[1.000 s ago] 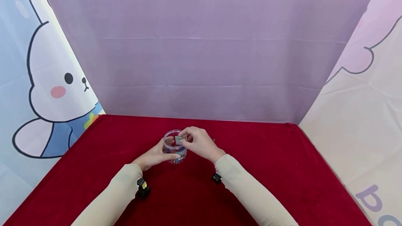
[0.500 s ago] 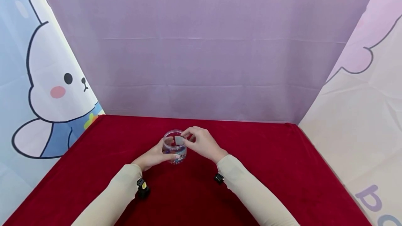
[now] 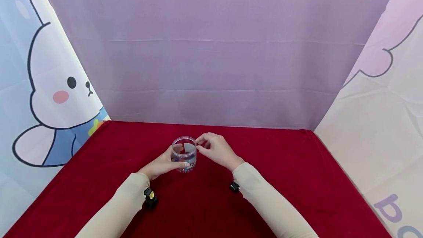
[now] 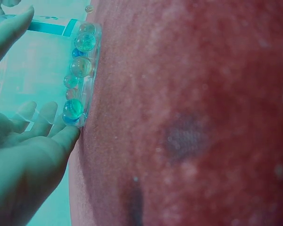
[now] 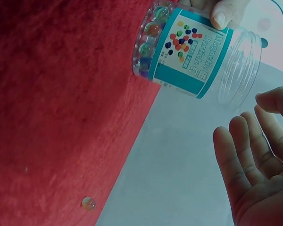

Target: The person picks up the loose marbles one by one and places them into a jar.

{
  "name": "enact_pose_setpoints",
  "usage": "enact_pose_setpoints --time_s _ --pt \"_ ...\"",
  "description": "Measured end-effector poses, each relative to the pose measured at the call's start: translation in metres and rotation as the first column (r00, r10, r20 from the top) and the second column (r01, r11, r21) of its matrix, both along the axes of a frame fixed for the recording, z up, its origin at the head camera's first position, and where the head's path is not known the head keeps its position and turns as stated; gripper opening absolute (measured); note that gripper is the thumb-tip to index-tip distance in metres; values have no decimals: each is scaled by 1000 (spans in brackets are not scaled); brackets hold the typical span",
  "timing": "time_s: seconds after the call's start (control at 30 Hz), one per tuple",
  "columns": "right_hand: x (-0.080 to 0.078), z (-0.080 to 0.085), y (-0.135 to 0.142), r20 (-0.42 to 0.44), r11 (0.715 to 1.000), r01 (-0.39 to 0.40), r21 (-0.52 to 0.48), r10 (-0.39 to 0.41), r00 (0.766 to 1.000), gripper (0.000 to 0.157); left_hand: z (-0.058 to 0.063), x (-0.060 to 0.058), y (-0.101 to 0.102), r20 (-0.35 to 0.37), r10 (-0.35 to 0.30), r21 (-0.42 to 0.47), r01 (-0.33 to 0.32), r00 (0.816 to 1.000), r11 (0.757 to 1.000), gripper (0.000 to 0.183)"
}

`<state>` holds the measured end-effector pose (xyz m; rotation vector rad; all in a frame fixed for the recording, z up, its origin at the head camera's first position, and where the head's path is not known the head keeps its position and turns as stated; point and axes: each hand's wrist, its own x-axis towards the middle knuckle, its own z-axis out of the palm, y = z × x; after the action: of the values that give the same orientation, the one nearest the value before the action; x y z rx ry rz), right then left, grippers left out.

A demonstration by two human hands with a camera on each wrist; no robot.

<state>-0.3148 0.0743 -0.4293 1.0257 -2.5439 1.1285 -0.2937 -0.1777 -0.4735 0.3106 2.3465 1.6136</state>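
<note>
A clear plastic jar [image 3: 187, 160] with a teal and white label [image 5: 191, 54] stands upright, without a lid, at the red cloth. Several glass marbles [image 4: 81, 67] lie in a layer at its bottom. My left hand [image 3: 162, 165] grips the jar from the left, thumb across the front and fingers round the back. Just right of the rim is my right hand [image 3: 218, 152], its fingers relaxed and a little bent. Nothing shows between that thumb and the fingers in the right wrist view. One loose marble [image 5: 88, 203] lies on the cloth.
Red velvety cloth [image 3: 281, 179] covers the table. A plain purple curtain [image 3: 211, 54] hangs behind it, with printed cartoon sheets [image 3: 62, 83] at the sides. Each wrist bears a small black camera.
My right hand has drawn back rightward from over the jar's mouth to beside its rim. The small greenish thing at its fingertips earlier no longer shows there. The left hand stays put.
</note>
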Motion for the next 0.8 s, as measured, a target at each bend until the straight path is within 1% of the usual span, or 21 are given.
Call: enact_pose_setpoints --time_s 0.17,0.47,0.7,0.8 --pt "0 0 6 36 1000 25 8 -25 999 20 1 0 0 -1 3 -4 -3 1000 1000 89" --pt "-5 -2 17 30 999 43 23 -44 999 20 1 1 1 1 4 -4 -4 1000 1000 89" --pt "-11 -3 29 14 995 88 41 -88 996 17 1 1 0 -5 2 -11 -2 1000 1000 89" --pt "-13 -4 35 25 993 108 37 -109 994 16 1 2 0 1 1 -13 -1 1000 1000 88"
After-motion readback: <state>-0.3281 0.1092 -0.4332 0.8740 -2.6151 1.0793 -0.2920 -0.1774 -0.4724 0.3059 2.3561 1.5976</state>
